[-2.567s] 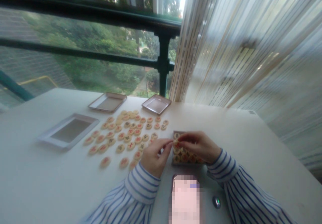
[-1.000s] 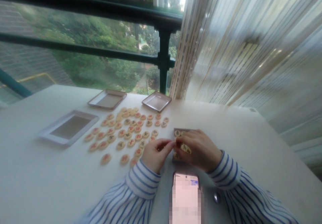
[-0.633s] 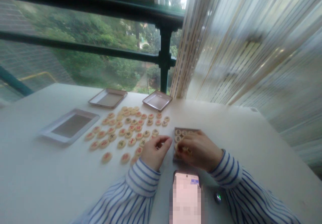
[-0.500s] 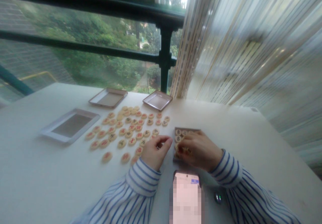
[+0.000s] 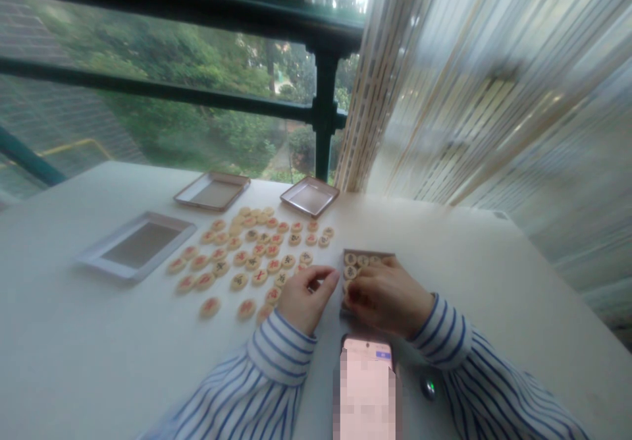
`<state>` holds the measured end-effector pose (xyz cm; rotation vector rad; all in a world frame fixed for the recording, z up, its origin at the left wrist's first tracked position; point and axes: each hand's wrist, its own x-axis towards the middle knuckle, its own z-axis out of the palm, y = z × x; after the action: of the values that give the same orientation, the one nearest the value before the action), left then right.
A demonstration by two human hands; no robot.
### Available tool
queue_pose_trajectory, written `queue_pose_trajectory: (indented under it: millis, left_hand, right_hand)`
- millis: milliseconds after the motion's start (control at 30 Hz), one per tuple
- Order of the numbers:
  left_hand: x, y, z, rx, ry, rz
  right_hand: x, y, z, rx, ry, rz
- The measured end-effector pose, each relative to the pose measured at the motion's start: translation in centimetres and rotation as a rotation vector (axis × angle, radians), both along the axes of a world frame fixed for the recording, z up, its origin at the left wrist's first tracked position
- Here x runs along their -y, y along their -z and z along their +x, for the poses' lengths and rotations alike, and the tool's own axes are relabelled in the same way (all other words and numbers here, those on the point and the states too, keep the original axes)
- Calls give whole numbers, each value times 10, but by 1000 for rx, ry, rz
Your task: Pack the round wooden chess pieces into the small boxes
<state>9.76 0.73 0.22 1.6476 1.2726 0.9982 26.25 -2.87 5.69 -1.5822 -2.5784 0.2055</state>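
Observation:
Round wooden xiangqi pieces with red or black characters lie scattered across the left middle of the table. My left hand rests at their right edge, thumb and forefinger brought together in a pinch; what it holds, if anything, is hidden. To its right is a small shallow box with rows of pieces packed inside. My right hand covers most of that box, fingers curled down onto its contents. Whatever lies under those fingertips is out of sight.
Behind the pieces lie a brown-rimmed tray and a smaller clear lid. A white-rimmed tray is at left. Near me are a phone and a small dark device with a green light. Window rails and a string curtain border the table.
My right hand has shifted slightly left and down over the box, and its fingers are drawn closer together. The left hand and the scattered pieces stay put.

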Motion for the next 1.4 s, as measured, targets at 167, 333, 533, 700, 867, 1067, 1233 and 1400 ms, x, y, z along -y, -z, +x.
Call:
queue_pose_trajectory:
  millis: [167,333,533,700,867,1067,1233,1400]
  left_hand:
    - [-1,3,-2,-18,16,18]
    - [-1,3,-1,-7,18,11]
    - [2,-3,2,-1,-28,-9]
    - [1,-5,3,7,-26,-20]
    - [2,-6,3,-5,-10,-16]
    - [4,-8,2,-35,-26,11]
    - [3,-8,3,-37,-26,8]
    - [3,-7,4,-57,-31,4]
  right_hand:
    - [-1,2,0,2,-8,3]
    - [0,3,-1,-1,-20,6]
    - [0,1,-1,5,-25,-3]
    - [0,0,-1,14,-21,-4]
    - [1,-1,-1,25,-18,-7]
    - [1,-2,-2,46,-11,-16]
    - [1,-2,-2,50,-13,-12]
    - [1,-2,-2,60,-16,-4]
